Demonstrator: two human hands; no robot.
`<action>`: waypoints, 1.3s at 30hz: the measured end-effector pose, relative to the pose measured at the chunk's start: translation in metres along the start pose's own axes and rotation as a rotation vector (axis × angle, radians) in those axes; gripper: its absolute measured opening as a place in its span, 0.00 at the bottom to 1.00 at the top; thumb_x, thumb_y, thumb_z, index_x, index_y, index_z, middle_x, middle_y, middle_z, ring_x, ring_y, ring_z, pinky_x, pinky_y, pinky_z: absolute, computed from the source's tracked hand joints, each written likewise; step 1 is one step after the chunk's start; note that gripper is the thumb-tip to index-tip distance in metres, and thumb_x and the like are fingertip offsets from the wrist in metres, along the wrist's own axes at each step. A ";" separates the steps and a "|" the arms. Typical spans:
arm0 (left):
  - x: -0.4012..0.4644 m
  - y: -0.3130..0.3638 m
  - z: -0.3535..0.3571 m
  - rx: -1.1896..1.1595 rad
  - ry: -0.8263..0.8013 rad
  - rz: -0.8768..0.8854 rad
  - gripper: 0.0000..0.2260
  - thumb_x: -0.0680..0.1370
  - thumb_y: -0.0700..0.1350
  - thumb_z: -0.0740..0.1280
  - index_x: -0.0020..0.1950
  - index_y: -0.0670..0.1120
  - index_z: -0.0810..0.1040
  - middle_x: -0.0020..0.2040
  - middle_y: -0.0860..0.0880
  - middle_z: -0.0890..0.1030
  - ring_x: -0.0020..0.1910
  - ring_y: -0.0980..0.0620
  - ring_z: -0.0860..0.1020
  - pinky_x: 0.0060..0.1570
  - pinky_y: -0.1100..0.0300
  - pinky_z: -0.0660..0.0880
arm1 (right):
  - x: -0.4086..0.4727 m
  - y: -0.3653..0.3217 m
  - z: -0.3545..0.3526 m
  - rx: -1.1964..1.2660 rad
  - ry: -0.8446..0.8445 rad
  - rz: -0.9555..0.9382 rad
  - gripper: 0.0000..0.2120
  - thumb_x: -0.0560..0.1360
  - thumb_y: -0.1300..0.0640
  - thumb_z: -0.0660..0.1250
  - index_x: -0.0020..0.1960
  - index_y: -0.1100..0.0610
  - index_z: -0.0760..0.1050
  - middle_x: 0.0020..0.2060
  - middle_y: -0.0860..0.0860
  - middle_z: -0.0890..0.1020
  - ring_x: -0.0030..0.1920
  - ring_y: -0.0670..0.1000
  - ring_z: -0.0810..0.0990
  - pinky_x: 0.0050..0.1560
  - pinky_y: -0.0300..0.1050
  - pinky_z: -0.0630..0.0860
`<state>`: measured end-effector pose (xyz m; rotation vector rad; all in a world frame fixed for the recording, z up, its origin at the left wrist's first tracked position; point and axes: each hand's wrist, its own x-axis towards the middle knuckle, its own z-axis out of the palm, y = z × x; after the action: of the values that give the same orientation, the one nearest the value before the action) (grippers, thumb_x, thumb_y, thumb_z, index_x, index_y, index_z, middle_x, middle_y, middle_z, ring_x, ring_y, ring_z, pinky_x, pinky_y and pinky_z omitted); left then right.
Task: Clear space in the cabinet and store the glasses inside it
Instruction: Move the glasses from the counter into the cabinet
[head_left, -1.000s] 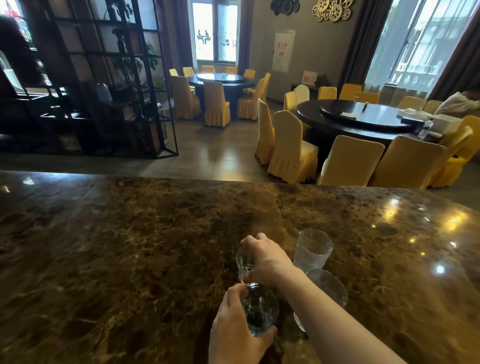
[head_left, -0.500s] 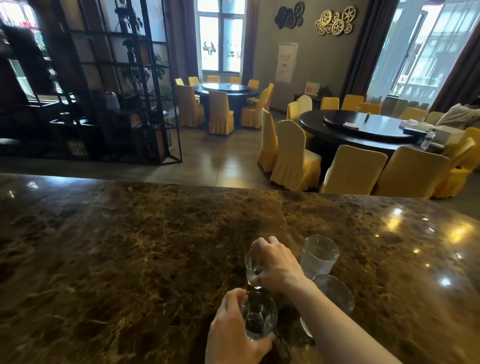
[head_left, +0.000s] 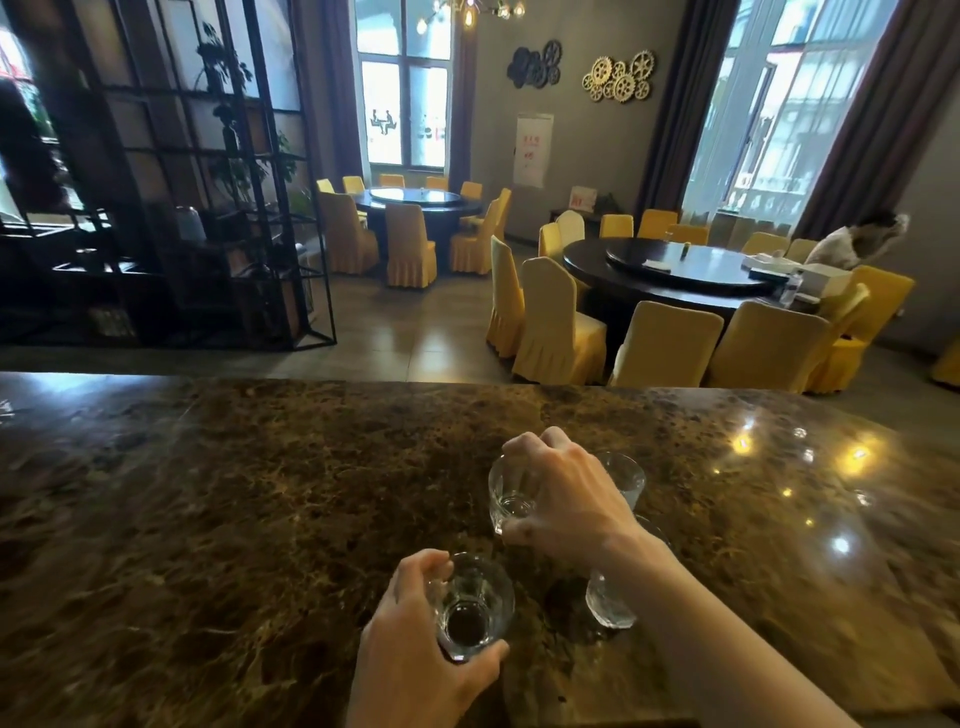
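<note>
Several clear glasses stand on a dark brown marble counter (head_left: 218, 509). My left hand (head_left: 421, 660) is wrapped around the nearest glass (head_left: 470, 608) from its left side. My right hand (head_left: 566, 493) grips a second glass (head_left: 506, 493) from above, fingers over its rim. Behind that hand a third glass (head_left: 626, 475) stands upright, partly hidden. A fourth glass (head_left: 610, 603) shows under my right forearm, mostly covered. No cabinet is in view.
Beyond the counter's far edge lies a dining hall: round dark tables (head_left: 680, 270) with yellow-covered chairs (head_left: 558, 332), and a black metal shelf unit (head_left: 218, 208) at the left. A person sits at the far right table (head_left: 852, 244).
The view has tilted up, showing more of the room. My right hand has shifted on top of the second glass, lifting it slightly; the left hand keeps its hold on the near glass.
</note>
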<state>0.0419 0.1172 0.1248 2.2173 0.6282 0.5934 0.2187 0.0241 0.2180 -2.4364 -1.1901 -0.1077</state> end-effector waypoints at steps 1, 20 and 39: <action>-0.005 0.000 -0.004 -0.005 0.002 0.014 0.41 0.54 0.68 0.78 0.61 0.66 0.60 0.56 0.70 0.71 0.55 0.66 0.75 0.59 0.71 0.69 | -0.007 -0.004 -0.004 0.000 0.000 -0.002 0.40 0.61 0.44 0.79 0.70 0.47 0.70 0.56 0.48 0.73 0.56 0.51 0.76 0.54 0.46 0.79; -0.142 0.025 0.013 -0.013 0.031 -0.004 0.38 0.56 0.64 0.78 0.61 0.64 0.64 0.55 0.65 0.75 0.54 0.66 0.75 0.50 0.71 0.71 | -0.192 0.005 -0.034 0.042 0.003 -0.101 0.40 0.62 0.41 0.76 0.71 0.44 0.67 0.56 0.45 0.72 0.55 0.47 0.75 0.55 0.43 0.79; -0.259 -0.054 0.082 -0.026 -0.073 -0.351 0.40 0.55 0.61 0.83 0.61 0.64 0.64 0.55 0.62 0.76 0.54 0.63 0.76 0.60 0.60 0.74 | -0.313 0.063 0.099 0.134 -0.314 -0.014 0.39 0.64 0.42 0.73 0.72 0.39 0.62 0.59 0.39 0.67 0.59 0.42 0.68 0.56 0.39 0.76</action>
<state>-0.1243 -0.0478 -0.0234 2.0287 0.9386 0.3359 0.0585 -0.2004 0.0289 -2.3853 -1.2972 0.3516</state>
